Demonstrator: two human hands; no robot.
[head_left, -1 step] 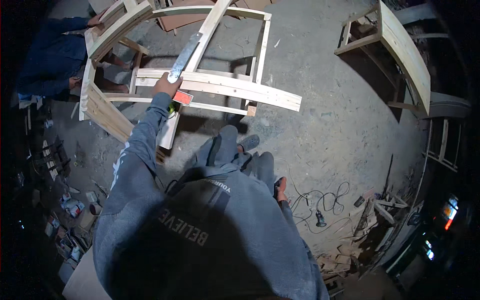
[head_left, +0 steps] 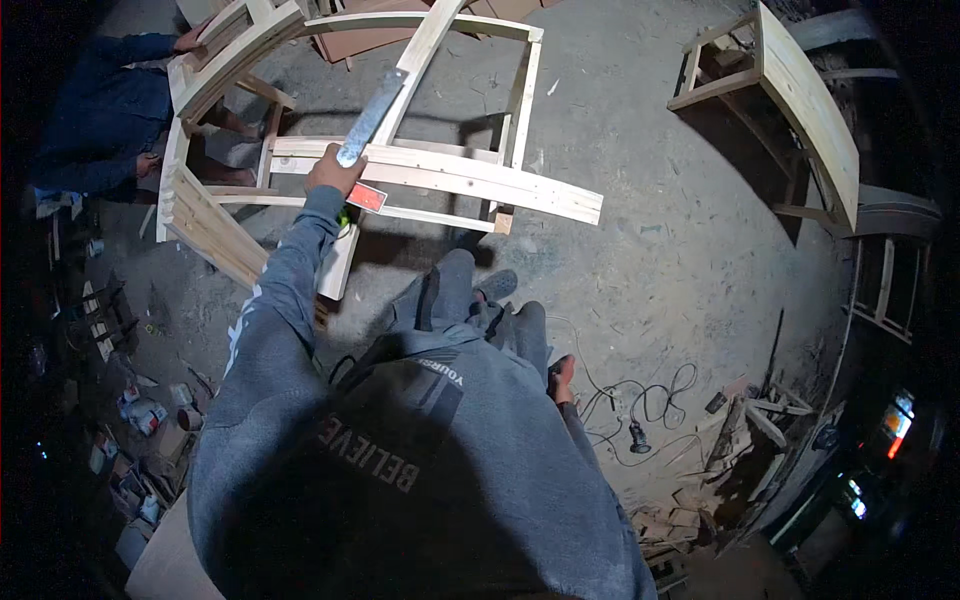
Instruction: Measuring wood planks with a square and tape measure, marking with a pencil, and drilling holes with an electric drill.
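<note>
My left hand (head_left: 335, 172) is closed at the lower end of a long, flat grey metal strip (head_left: 370, 118). The strip lies slantwise along a wooden crosspiece (head_left: 425, 50) of a curved timber frame. Under and beside the hand runs a pale, slightly bowed board (head_left: 480, 180) with small dark holes. Close to my wrist is a red rectangular piece (head_left: 367, 197) with a white border, and a bit of yellow-green shows behind the sleeve. Down by my right knee, my right hand (head_left: 564, 380) is curled around something dark, mostly hidden by my leg.
Another person in dark blue (head_left: 100, 110) holds the frame's far left side. A second curved wooden piece (head_left: 810, 110) stands at the right. A coiled cable with a dark plug (head_left: 640, 438) lies on the floor, near wood scraps (head_left: 760, 430). Clutter (head_left: 145, 415) fills the left.
</note>
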